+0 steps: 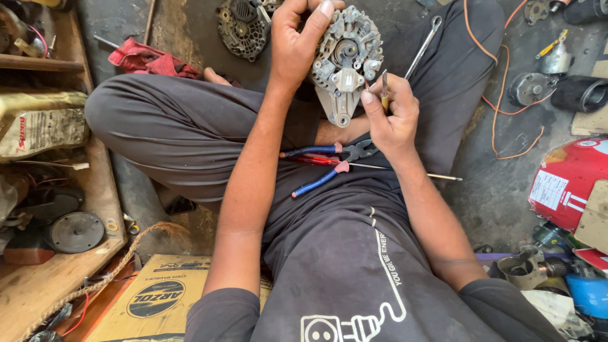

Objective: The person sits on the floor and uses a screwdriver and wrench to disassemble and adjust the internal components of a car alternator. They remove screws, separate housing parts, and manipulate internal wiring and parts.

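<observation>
My left hand [296, 44] grips a grey metal alternator housing [347, 60] and holds it up over my crossed legs. My right hand [391, 117] pinches a small yellow-handled tool [384, 85] whose tip touches the right side of the housing. Pliers with blue and red handles [329, 166] lie in my lap just below the right hand. A red-handled screwdriver [380, 167] lies across them, its shaft pointing right.
A spanner [423, 45] rests on my right knee. Another alternator [242, 26] and a red rag [147, 60] lie on the floor ahead. A wooden shelf [57, 266] with parts stands on the left. An orange wire [500, 107], motor parts [531, 87] and a red tank [567, 183] lie on the right.
</observation>
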